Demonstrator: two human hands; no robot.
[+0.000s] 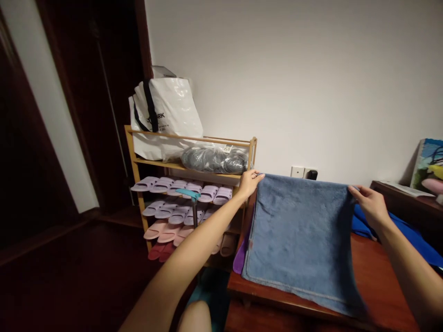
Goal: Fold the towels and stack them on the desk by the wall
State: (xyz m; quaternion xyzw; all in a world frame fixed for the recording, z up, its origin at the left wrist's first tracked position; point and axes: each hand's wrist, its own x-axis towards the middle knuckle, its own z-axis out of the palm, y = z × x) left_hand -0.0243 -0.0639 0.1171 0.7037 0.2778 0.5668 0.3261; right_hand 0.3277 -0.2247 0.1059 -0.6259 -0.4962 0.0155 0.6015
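Tabletop (384, 272) of reddish-brown wood fills the lower right, set against a plain pale wall (277, 83) that carries a socket plate (296, 172) and a black plug (312, 174). Left of it stands a wooden shoe rack (252, 154), with lilac slippers (188, 186) on its upper shoe tiers and pink slippers (169, 233) and red slippers (161, 251) lower down. On the rack's top shelf are a white bag (180, 101) with black handles and some dark things in clear plastic (211, 159). A dark door (107, 92) and dark floor (69, 267) take up the left side.

A blue-grey towel (301, 230) is stretched between the two hands, its upper edge raised and its body sloping down over the tabletop toward the front edge; how much of it touches the wood cannot be told. Purple cloth (239, 260) shows just beside its left side, and bright blue cloth (411, 235) lies beyond its right side.

The left hand (248, 184) pinches the upper left corner between thumb and fingers; the right hand (372, 203) pinches the upper right corner likewise. Both arms reach forward, the hands well apart at nearly equal height, with the right fingers pointing inward.
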